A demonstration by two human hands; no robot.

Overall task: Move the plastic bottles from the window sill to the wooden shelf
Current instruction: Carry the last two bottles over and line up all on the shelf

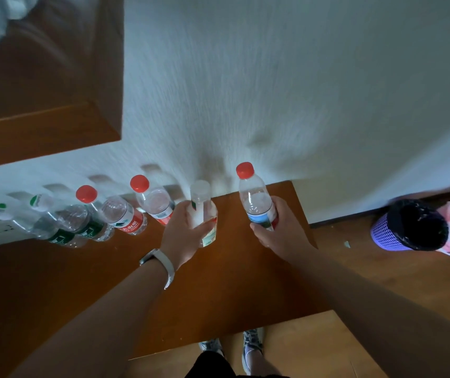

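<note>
My left hand [184,231] grips a clear white-capped plastic bottle [200,197], my right hand [281,227] a clear red-capped plastic bottle [254,197], at the brown wooden shelf [218,282].

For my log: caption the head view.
Left hand grips a white-capped bottle, right hand a red-capped bottle, at the wooden shelf beside four standing bottles.

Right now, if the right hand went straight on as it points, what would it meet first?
Probably the white wall behind the wooden shelf; the right hand, gripping the blue-label bottle, has no other bottle ahead. Depth is unclear.
</note>
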